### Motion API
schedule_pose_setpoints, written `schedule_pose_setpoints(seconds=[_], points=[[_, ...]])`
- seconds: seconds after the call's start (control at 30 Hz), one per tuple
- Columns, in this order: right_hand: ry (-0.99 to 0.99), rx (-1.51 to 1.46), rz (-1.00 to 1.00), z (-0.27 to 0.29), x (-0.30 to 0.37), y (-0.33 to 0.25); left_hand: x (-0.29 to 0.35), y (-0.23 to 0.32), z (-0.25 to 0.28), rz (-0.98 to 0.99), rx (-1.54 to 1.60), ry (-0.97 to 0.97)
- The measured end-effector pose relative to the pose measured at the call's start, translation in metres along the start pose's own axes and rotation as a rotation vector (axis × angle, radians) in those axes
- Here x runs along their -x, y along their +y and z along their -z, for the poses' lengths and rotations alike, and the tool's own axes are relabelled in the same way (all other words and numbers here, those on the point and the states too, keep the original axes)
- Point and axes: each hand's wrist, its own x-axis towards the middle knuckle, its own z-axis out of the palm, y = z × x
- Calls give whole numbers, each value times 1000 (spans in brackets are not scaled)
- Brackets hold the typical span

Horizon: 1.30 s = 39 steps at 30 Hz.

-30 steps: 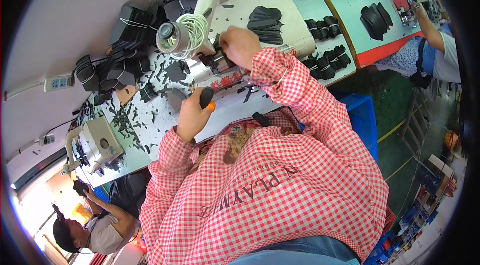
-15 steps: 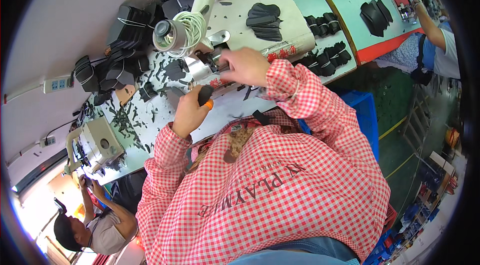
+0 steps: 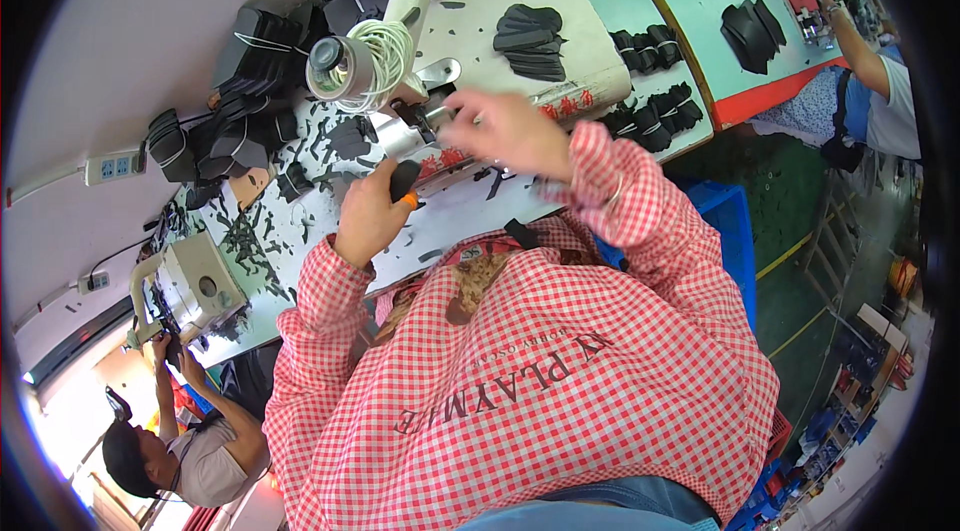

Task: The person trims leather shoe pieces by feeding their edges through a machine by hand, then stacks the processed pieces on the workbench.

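Note:
My left hand [image 3: 370,213] is closed on a flat black piece [image 3: 403,177] with a rounded end. An orange band shows at one fingertip. The piece is just in front of the working head [image 3: 400,138] of a cream-coloured bench machine [image 3: 590,51]. My right hand [image 3: 515,138] hovers to the right of that head, its fingers curved toward the metal parts. Motion blurs those fingers, so whether they grip anything is unclear. On the machine's flat top lies a fanned stack of black pieces [image 3: 528,43].
Black offcuts [image 3: 250,241] litter the white table at left. Tied bundles [image 3: 262,51] of black pieces line the wall. A blue crate [image 3: 725,231] stands right of my body. One person [image 3: 190,451] works at another machine [image 3: 200,281] lower left; another person [image 3: 890,96] is at far right.
My left hand has shifted slightly left and up with the black piece. The right hand has moved a little right, its forearm swinging outward from the machine head.

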Motion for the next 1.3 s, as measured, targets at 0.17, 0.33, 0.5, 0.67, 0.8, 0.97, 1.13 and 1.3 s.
schedule_pose_setpoints(seconds=[0.17,0.33,0.5,0.67,0.8,0.97,1.13,1.3], points=[[19,83,286,-46,2,19,-14,12,-1,-184,-110,-52],[-24,-487,-130,-35,3,17,-9,-1,14,33,896,-507],[7,-516,-182,-44,1,13,-12,-7,-17,179,1234,-257],[74,-206,-120,-52,-11,33,-20,-9,-12,98,1085,-182],[9,-405,-218,-47,-19,29,-28,-7,20,269,1259,-370],[42,-8,30,-29,-23,31,-54,-22,40,327,688,-459],[111,213,81,-16,-28,28,-74,-3,52,359,681,-512],[108,308,166,0,-27,24,-63,-10,53,360,713,-435]])
